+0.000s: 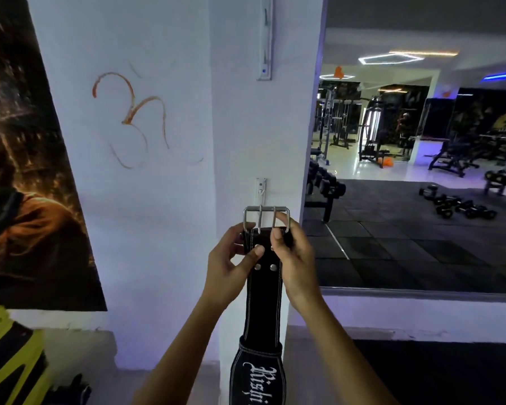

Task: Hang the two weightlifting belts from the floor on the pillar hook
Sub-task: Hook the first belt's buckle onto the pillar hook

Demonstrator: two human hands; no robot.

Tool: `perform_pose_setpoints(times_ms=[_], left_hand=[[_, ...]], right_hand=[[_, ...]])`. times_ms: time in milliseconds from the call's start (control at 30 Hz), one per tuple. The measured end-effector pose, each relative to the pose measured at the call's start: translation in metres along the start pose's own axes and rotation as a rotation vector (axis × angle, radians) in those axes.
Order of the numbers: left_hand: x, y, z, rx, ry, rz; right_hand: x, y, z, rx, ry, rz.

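A black weightlifting belt with white stitching and white lettering hangs down in front of the white pillar. Its steel double-prong buckle is at the top, just below the small metal hook on the pillar. My left hand grips the belt's left edge under the buckle, thumb across the strap. My right hand holds the right side, fingers around the buckle's right end. Only one belt is in view.
A large dark poster covers the wall on the left. A second hook rail sits higher on the pillar. To the right a wall mirror shows gym machines and dumbbells. A yellow and black object stands at bottom left.
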State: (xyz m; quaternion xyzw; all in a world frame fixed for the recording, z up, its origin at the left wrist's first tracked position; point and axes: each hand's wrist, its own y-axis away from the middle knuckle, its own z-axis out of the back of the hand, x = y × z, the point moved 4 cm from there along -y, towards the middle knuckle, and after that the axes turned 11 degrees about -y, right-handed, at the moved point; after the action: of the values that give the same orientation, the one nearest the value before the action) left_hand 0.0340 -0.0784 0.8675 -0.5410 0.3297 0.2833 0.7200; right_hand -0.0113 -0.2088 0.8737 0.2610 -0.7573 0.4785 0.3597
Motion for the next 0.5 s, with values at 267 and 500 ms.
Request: perform_pose_setpoints(times_ms=[267,500], left_hand=[[-0.014,-0.038,0.007,-0.071,-0.064,-0.133],[-0.025,-0.096,0.003,-0.064,-0.024,-0.172]], right_hand=[[0.012,-0.04,-0.013,-0.05,0.094,0.12],[0.027,-0.091,-0.021,-0.148,0.12,0.272]])
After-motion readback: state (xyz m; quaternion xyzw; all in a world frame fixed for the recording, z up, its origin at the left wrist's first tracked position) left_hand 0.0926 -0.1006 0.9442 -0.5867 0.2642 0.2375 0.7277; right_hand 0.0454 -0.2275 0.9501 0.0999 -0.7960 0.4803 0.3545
